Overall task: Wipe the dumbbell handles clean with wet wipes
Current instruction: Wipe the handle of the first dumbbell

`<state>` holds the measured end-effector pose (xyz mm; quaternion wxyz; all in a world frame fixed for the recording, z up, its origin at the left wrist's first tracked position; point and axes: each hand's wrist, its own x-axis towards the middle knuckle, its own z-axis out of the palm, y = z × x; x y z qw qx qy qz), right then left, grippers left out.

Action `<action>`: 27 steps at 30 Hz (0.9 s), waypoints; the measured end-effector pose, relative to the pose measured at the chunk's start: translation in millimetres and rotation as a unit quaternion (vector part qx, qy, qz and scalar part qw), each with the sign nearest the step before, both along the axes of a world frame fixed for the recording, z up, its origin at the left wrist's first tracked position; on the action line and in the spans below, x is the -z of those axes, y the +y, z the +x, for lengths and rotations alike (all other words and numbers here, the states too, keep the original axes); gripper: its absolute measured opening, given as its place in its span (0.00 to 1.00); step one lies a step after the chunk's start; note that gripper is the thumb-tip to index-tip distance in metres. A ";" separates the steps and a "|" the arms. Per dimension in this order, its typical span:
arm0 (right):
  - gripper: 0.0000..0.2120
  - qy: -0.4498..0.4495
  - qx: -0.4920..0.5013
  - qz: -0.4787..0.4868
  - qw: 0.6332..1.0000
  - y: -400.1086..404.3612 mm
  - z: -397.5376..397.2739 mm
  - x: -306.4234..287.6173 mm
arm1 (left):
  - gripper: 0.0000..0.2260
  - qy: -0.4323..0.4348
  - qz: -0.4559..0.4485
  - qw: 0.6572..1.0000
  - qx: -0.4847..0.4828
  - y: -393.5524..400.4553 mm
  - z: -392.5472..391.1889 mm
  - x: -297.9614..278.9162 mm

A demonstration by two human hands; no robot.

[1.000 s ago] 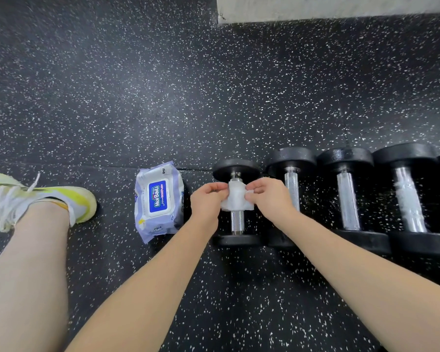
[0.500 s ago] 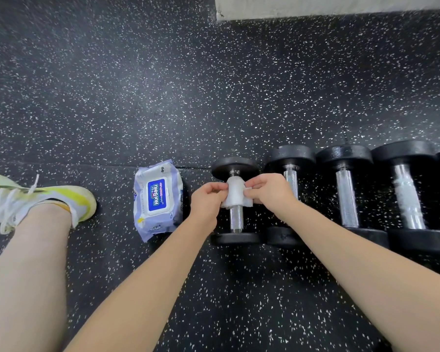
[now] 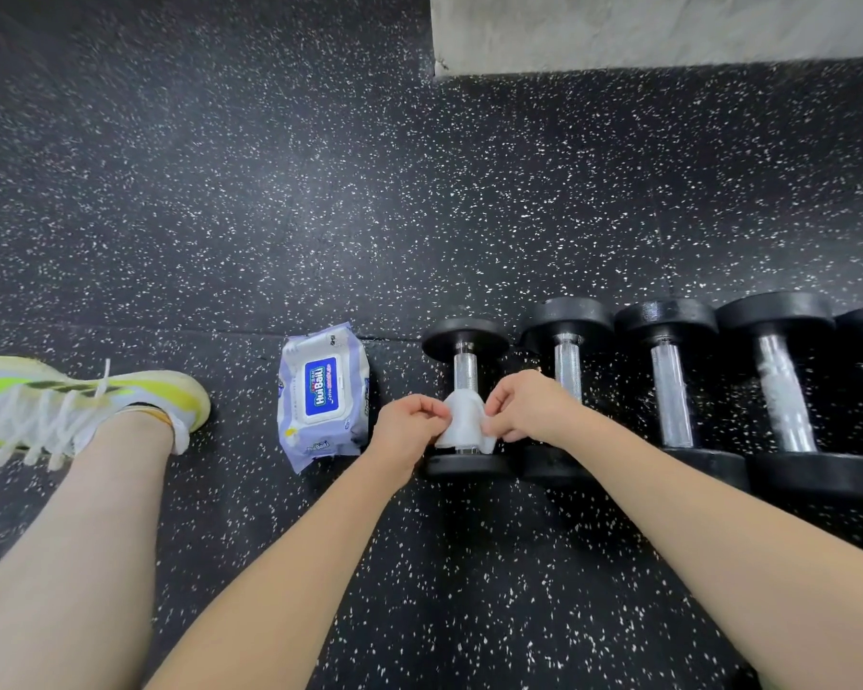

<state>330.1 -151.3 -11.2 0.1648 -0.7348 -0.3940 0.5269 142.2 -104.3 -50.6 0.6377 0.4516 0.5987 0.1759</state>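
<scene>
The fingers of the left hand [image 3: 409, 424] are curled and pinch the left edge of a white wet wipe [image 3: 462, 424]; the fingers of the right hand [image 3: 529, 409] are curled and pinch its right edge. The wipe is draped over the near part of the knurled metal handle [image 3: 465, 367] of the leftmost dumbbell [image 3: 465, 465], just above its near black head. This dumbbell lies on the speckled black rubber floor [image 3: 320, 191], first in a row of four other dumbbells [image 3: 668, 390] beside it to the right. Just left of it lies a closed pack of wet wipes [image 3: 323, 394] with a blue label. Farther left, a white and yellow sneaker [image 3: 71, 405] rests on the floor.
</scene>
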 end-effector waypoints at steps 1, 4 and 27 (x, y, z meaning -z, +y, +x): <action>0.06 0.003 -0.010 -0.007 1.000 -0.5 -0.2 -2.0 | 0.10 0.002 0.000 1.000 0.009 -0.6 -1.5 -0.2; 0.08 0.017 -0.032 -0.026 0.999 -1.7 -0.5 -3.2 | 0.10 0.004 0.000 0.999 0.035 -2.1 -4.9 -1.6; 0.11 0.010 0.135 0.092 0.986 12.2 0.0 21.4 | 0.12 -0.024 0.043 0.994 -0.094 26.3 26.2 -2.3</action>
